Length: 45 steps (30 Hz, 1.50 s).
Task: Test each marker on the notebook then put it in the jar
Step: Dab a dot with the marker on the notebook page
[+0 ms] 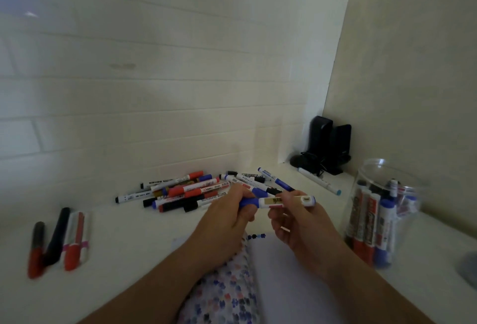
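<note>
A blue-capped white marker [273, 201] is held level above the notebook [278, 279]. My left hand [227, 216] grips its blue cap end. My right hand [296, 223] pinches the white barrel near its other end. The notebook lies open under both forearms, with a white page on the right and a page of small coloured marks on the left. A pile of markers [206, 190] with red, blue and black caps lies beyond my hands. The clear plastic jar [382, 217] stands at the right with several red and blue markers upright inside.
Three markers [58, 242] lie apart at the left of the white desk. One white marker with a teal tip [320, 181] lies near two black speakers [329, 142] in the back corner. White walls close in behind and at the right.
</note>
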Motion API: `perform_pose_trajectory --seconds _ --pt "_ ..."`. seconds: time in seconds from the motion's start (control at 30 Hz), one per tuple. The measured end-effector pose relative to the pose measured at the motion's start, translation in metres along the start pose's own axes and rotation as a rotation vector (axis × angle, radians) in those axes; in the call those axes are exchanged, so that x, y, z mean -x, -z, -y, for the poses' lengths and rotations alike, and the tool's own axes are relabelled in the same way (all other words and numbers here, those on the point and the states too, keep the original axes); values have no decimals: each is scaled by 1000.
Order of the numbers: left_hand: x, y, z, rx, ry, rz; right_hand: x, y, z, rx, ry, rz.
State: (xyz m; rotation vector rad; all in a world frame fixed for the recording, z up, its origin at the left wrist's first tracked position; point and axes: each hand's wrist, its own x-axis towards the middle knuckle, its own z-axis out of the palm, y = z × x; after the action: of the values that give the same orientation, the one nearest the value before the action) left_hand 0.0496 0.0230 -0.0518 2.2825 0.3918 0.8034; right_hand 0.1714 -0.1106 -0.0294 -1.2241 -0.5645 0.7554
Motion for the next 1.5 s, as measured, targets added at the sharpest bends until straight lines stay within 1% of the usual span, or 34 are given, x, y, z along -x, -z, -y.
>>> perform_pose_trajectory --seconds 0.07,0.17,0.33,0.5,0.6,0.67,0.7,0.8,0.83,0.9,0.93,1.0,1.17,1.23,1.27,1.4,1.47,1.5 --pt "-1 -1 0 10 -7 -18 -1 -2 -2 -11 1 1" --pt "0 -3 -1 70 -34 -89 -3 -4 -7 -95 -4 41" --pt "2 -6 -1 111 -56 -131 -2 -7 -7 -137 -21 60" --pt "-1 -4 3 43 -125 -163 0 -10 -4 -158 -14 79" --pt "-2 -2 7 22 -140 -131 1 -11 -6 -173 -53 97" --pt "-2 -3 6 21 -130 -67 4 -14 -9 -52 -48 140" --pt "-2 -4 5 22 -125 -33 5 -16 -11 62 -24 148" --pt "0 -4 9 -76 -165 73 15 -12 1 498 168 60" --pt "1 -3 12 -140 -183 138 21 -7 12 592 219 67" --pt "3 -4 17 -209 -173 287 38 7 39 683 239 146" --pt "4 -4 19 -214 -161 332 49 15 54 748 238 169" --pt "4 -7 21 -229 -157 363 70 34 84 887 288 112" --pt "4 -9 20 -226 -155 377 89 86 153 998 521 -277" --pt "4 -9 21 -194 -124 374 87 107 176 1030 551 -417" --pt "4 -9 21 -183 -112 375 86 116 184 1046 553 -458" --pt "5 -9 20 -177 -101 381 80 132 205 1147 584 -557" --pt "5 -8 21 -173 -92 384 75 130 211 1222 601 -545" --pt "5 -8 21 -170 -88 386 71 129 212 1298 593 -522"
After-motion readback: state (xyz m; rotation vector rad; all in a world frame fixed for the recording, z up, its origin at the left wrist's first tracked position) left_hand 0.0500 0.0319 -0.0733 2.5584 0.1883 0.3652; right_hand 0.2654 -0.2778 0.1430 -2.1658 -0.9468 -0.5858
